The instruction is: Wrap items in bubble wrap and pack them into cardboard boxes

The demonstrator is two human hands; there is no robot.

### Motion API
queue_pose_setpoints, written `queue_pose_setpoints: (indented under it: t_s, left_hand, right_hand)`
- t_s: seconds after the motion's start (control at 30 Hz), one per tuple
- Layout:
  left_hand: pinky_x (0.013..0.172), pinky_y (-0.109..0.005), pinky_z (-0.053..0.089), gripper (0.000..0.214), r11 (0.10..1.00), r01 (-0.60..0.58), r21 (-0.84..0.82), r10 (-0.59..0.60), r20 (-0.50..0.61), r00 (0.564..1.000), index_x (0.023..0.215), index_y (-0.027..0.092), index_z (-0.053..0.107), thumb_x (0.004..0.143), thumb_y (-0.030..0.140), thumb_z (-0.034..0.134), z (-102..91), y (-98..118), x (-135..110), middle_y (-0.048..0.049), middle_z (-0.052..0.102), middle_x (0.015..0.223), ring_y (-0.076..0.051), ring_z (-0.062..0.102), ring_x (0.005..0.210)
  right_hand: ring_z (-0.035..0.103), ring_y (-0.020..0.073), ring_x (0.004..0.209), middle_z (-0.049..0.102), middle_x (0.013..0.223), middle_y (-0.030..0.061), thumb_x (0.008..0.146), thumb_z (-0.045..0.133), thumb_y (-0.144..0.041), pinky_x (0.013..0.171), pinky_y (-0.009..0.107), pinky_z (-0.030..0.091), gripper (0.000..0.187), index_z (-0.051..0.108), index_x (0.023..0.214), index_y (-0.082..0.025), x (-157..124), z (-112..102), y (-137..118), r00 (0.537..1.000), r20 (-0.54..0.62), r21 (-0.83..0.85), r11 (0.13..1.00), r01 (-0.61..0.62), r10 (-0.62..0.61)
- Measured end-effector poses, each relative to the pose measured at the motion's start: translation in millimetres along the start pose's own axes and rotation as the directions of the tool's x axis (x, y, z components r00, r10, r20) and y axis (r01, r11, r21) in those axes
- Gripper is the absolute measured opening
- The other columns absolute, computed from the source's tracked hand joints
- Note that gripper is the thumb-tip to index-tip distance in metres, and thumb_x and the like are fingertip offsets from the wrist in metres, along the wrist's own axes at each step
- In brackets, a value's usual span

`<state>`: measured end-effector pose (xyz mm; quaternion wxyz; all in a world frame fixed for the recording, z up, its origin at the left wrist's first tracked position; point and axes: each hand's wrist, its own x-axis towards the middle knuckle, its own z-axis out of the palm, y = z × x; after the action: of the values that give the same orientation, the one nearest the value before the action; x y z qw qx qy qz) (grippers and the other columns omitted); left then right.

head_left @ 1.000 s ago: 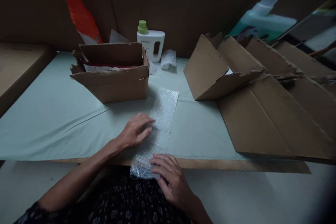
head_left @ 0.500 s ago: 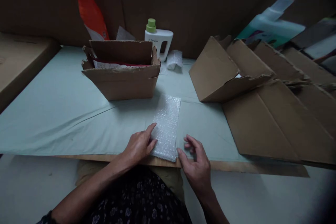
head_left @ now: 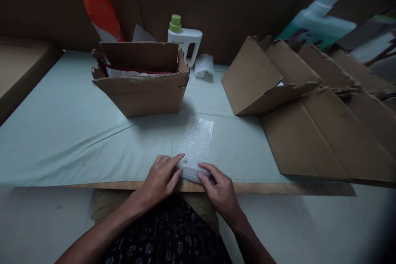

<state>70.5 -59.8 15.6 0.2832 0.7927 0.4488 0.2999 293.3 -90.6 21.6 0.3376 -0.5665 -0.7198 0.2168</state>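
Note:
A strip of bubble wrap point(head_left: 198, 136) lies on the pale green cloth at the front of the table, its near end folded over toward the far side. My left hand point(head_left: 162, 175) grips the left edge of that fold between thumb and index finger. On the right edge, my right hand point(head_left: 216, 187) is closed with thumb and fingers around the folded end; some of its fingertips are hidden. The far part of the strip lies flat.
Beyond the strip stands an open cardboard box point(head_left: 142, 95) with a packet inside. Behind it are a white bottle point(head_left: 182, 35), a wrapped bubble-wrap piece point(head_left: 204, 66) and an orange bottle point(head_left: 99, 4). More cardboard boxes point(head_left: 253, 74) crowd the right, near a teal bottle point(head_left: 321, 22).
The near end of the bubble wrap has been folded over. My right hand has moved left and taken hold of its right edge; my left hand has closed on the left edge.

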Motion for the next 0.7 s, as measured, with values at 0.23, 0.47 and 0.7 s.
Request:
queue_pose_setpoints:
  t_s: [0.23, 0.47, 0.7]
  left_hand:
    - [0.086, -0.044, 0.051, 0.038, 0.982, 0.034, 0.186, -0.021, -0.071, 0.997, 0.134, 0.018, 0.056, 0.096, 0.022, 0.053, 17.8, -7.0, 17.8, -0.0120, 0.068, 0.107, -0.026, 0.062, 0.097]
    - [0.107, -0.054, 0.041, 0.045, 0.983, -0.175, 0.050, 0.173, 0.026, 0.984, 0.140, 0.025, 0.049, 0.096, 0.020, 0.054, -0.9, -0.5, -6.8, -0.0095, 0.068, 0.120, -0.028, 0.057, 0.119]
    - [0.085, -0.044, 0.049, 0.041, 0.975, 0.077, 0.209, -0.072, -0.034, 0.997, 0.136, 0.018, 0.053, 0.096, 0.022, 0.051, 13.6, -5.2, 16.5, -0.0107, 0.067, 0.102, -0.026, 0.058, 0.094]
  right_hand:
    - [0.064, 0.0290, 0.113, 0.070, 0.123, 0.0119, 0.092, 0.065, -0.022, 0.092, 0.047, 0.050, 0.028, 0.066, 0.120, -0.022, -7.0, 1.0, 3.7, 0.971, -0.021, -0.275, 0.935, 0.223, -0.238]
    - [0.069, 0.0217, 0.094, 0.077, 0.102, 0.0053, 0.097, 0.057, -0.021, 0.084, 0.040, 0.054, 0.026, 0.069, 0.119, -0.024, -1.8, 0.9, 4.0, 0.984, 0.097, 0.003, 0.989, 0.147, -0.146]
    - [0.063, 0.0279, 0.113, 0.069, 0.123, 0.0132, 0.095, 0.064, -0.027, 0.091, 0.045, 0.051, 0.035, 0.062, 0.129, -0.022, -0.5, 0.5, 7.3, 0.977, -0.102, -0.213, 0.964, 0.162, -0.187]
